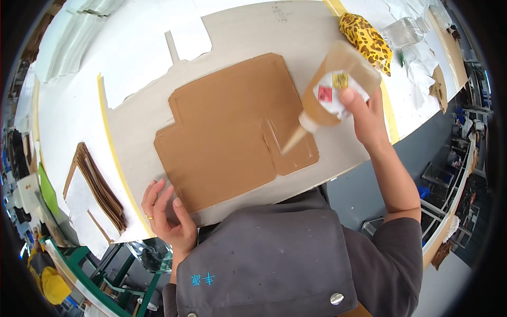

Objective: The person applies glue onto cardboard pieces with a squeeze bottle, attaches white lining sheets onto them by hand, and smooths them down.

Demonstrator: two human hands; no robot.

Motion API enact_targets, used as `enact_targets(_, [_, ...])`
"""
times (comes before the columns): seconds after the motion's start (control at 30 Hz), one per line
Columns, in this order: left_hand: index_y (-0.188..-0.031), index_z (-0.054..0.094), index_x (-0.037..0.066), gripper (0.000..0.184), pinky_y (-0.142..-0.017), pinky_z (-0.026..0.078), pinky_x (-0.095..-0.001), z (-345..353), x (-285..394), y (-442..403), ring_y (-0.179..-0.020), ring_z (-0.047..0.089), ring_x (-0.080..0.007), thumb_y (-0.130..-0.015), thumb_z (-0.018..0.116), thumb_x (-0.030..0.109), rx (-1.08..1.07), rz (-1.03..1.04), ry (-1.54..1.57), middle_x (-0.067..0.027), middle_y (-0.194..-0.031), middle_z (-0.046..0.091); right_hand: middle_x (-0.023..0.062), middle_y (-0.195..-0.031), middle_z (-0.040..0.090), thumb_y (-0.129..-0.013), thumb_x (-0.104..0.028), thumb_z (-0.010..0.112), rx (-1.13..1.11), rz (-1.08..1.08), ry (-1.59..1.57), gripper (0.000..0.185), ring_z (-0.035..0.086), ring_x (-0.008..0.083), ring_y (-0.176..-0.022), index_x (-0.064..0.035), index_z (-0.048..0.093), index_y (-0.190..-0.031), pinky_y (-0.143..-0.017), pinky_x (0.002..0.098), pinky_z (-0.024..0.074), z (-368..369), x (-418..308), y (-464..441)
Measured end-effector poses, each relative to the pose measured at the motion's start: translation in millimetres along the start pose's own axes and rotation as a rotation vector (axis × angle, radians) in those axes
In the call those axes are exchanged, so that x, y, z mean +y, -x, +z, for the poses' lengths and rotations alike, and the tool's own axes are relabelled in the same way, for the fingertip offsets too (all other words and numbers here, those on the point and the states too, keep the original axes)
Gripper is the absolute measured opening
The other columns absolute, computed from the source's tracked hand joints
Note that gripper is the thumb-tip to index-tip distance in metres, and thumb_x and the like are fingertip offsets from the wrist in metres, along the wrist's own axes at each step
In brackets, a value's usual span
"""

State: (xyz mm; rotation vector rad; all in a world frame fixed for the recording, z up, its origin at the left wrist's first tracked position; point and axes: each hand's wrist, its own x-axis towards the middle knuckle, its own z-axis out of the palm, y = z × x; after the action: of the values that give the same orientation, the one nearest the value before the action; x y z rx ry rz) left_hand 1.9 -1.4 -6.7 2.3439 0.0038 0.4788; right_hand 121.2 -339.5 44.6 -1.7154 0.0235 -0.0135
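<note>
My right hand (367, 113) grips a clear squeeze bottle (346, 58), which has a pointed nozzle and a white label with red and yellow squares. The bottle is tipped nozzle-down over the right part of a flat brown cut-out piece (227, 127), leather or a similar sheet. Shiny wet-looking lines run along the edges of that right part, close to the nozzle tip. By the piece's lower left edge, my left hand (170, 214) is open with its fingers spread and curved, a ring on one finger. Whether its fingertips touch the piece I cannot tell.
Grey board (134, 132) covers the table under the piece, bordered by yellow tape (113, 148). A stack of brown pieces (100, 185) lies at left. At upper right are a leopard-print bundle (367, 39) and a clear jar (405, 33). Another person (50, 274) is at lower left.
</note>
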Motion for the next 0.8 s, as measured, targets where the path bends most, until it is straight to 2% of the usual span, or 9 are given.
enact_targets(0.13, [-0.106, 0.064, 0.002, 0.022, -0.101, 0.041, -0.0459, -1, -2, 0, -0.12, 0.051, -0.0366, -0.086, 0.055, -0.001, -0.027, 0.014, 0.002, -0.015, -0.121, 0.059, 0.0096, -0.109, 0.065, -0.087, -0.031, 0.07, -0.039, 0.14, 0.037, 0.052, 0.063, 0.0141, -0.098, 0.0014, 0.054, -0.124, -0.083, 0.0301, 0.0509, -15, 3, 29])
enact_targets(0.2, [-0.105, 0.064, 0.003, 0.022, -0.101, 0.041, -0.0459, -1, -1, 0, -0.119, 0.051, -0.0368, -0.086, 0.055, -0.001, -0.03, 0.012, 0.006, -0.015, -0.12, 0.059, 0.0117, -0.119, 0.061, -0.088, -0.031, 0.069, 0.225, 0.201, -0.32, 0.058, 0.064, 0.0173, -0.1, 0.0007, 0.047, -0.131, -0.085, 0.0333, 0.0524, -20, 7, 42])
enact_targets(0.23, [-0.105, 0.065, 0.003, 0.021, -0.1, 0.041, -0.0458, -2, -1, 0, -0.119, 0.051, -0.0368, -0.086, 0.056, -0.001, -0.028, 0.009, 0.01, -0.0149, -0.12, 0.06, 0.0121, -0.124, 0.058, -0.088, -0.03, 0.068, 0.253, 0.193, -0.371, 0.062, 0.064, 0.0203, -0.102, 0.0003, 0.042, -0.136, -0.085, 0.0364, 0.0541, -22, 9, 46])
enact_targets(0.27, [-0.104, 0.065, 0.003, 0.021, -0.1, 0.041, -0.0457, -2, -1, 0, -0.118, 0.052, -0.0368, -0.085, 0.056, -0.001, -0.024, 0.007, 0.013, -0.0148, -0.119, 0.06, 0.0121, -0.124, 0.058, -0.088, -0.03, 0.068, 0.249, 0.191, -0.369, 0.062, 0.064, 0.0203, -0.102, 0.0003, 0.042, -0.136, -0.085, 0.0364, 0.0541, -18, 8, 49])
enact_targets(0.33, [-0.104, 0.065, 0.003, 0.021, -0.1, 0.041, -0.0457, -3, -1, -1, -0.118, 0.052, -0.0368, -0.085, 0.056, -0.001, -0.025, 0.011, 0.014, -0.0147, -0.119, 0.06, 0.011, -0.122, 0.06, -0.088, -0.03, 0.068, 0.387, 0.11, -0.323, 0.062, 0.064, 0.0204, -0.103, 0.0002, 0.043, -0.135, -0.084, 0.0362, 0.0549, -6, 7, 56])
enact_targets(0.53, [-0.102, 0.066, 0.003, 0.02, -0.099, 0.041, -0.0453, -4, -1, -3, -0.117, 0.052, -0.0369, -0.085, 0.057, 0.0, -0.034, 0.017, 0.035, -0.0144, -0.118, 0.06, 0.0108, -0.117, 0.06, -0.087, -0.022, 0.07, 0.359, 0.132, -0.216, 0.055, 0.063, 0.02, -0.103, -0.0014, 0.046, -0.132, -0.085, 0.0375, 0.0548, 8, 21, 68])
enact_targets(0.6, [-0.102, 0.065, 0.003, 0.02, -0.099, 0.041, -0.045, -5, -1, -3, -0.117, 0.052, -0.0371, -0.085, 0.057, 0.0, -0.038, 0.014, 0.032, -0.0145, -0.118, 0.06, 0.0121, -0.126, 0.057, -0.091, -0.028, 0.065, 0.259, 0.138, -0.169, 0.058, 0.062, 0.024, -0.111, -0.0022, 0.039, -0.137, -0.091, 0.0424, 0.0539, 10, 24, 69])
enact_targets(0.8, [-0.103, 0.065, 0.003, 0.02, -0.099, 0.041, -0.0446, -7, 0, -4, -0.117, 0.052, -0.0375, -0.085, 0.057, 0.0, -0.057, 0.017, 0.009, -0.0148, -0.117, 0.061, 0.0121, -0.125, 0.057, -0.089, -0.031, 0.068, 0.232, 0.144, -0.116, 0.062, 0.061, 0.0229, -0.11, -0.0025, 0.039, -0.137, -0.09, 0.0411, 0.0535, 15, 16, 53])
